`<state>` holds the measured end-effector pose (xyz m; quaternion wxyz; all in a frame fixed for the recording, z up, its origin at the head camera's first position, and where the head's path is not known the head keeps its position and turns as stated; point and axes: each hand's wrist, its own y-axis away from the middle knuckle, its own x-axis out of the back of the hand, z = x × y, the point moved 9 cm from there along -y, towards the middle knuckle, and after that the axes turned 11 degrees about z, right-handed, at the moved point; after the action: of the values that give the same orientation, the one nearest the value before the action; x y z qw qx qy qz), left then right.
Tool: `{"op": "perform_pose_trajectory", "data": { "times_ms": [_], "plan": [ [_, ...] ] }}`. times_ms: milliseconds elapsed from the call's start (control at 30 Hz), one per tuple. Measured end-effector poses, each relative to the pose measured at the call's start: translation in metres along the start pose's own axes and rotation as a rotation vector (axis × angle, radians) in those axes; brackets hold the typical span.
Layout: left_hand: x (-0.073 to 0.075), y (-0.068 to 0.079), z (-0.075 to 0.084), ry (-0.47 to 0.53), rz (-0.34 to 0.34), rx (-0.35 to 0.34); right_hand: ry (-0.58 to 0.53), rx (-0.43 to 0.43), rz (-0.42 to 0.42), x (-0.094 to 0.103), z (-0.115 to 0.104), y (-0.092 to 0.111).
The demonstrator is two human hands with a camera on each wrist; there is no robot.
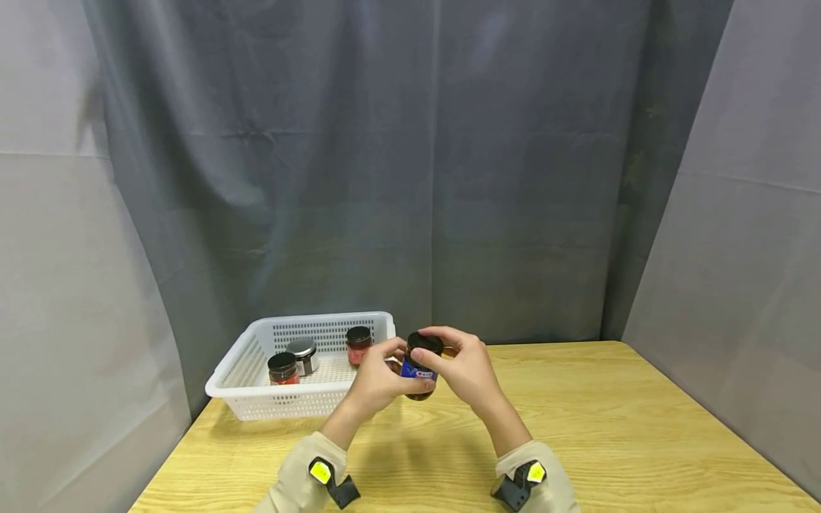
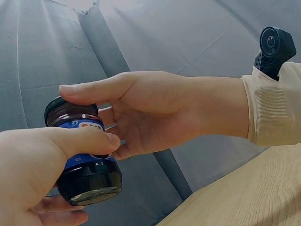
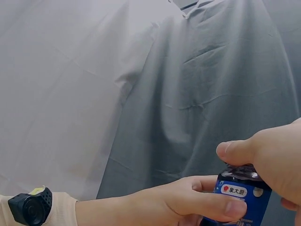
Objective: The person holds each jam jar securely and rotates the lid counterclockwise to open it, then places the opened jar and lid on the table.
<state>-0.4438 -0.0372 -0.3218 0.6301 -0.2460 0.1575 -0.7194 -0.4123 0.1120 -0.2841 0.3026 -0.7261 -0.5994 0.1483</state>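
Gripping glass jar [image 1: 418, 375] with left hand [image 1: 377, 379], pinching black lid [image 1: 425, 341] with right hand [image 1: 468, 368], lower centre, head view. Cannot see whole blue label [image 3: 257, 202] behind left thumb [image 3: 230, 210]. Noting perforated plastic basket [image 1: 288, 407], lower left.

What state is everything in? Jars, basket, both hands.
Blue-labelled jar: held above the table, lid on; tightness can't be told.
Left hand: grips the jar's body, thumb across the label.
Right hand: holds the jar's lid.
White basket: upright on the table, holding three jars.
Silver-lidded jar: upright, lid on.
Front-left black-lidded jar: upright, lid on.
Back-right black-lidded jar: upright, lid on.
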Motion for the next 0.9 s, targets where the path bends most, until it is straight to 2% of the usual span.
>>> {"op": "perform_pose_trajectory", "data": {
  "times_ms": [400,900],
  "plan": [
    [-0.0003,0.0002,0.0019,0.023,0.003,0.011,-0.004,-0.02,-0.043,-0.0022,0.0,0.001],
    [0.0015,-0.0006,0.0044,0.007,-0.004,0.01,-0.017,0.037,-0.107,-0.0055,-0.0038,0.0015]
  ]
}}
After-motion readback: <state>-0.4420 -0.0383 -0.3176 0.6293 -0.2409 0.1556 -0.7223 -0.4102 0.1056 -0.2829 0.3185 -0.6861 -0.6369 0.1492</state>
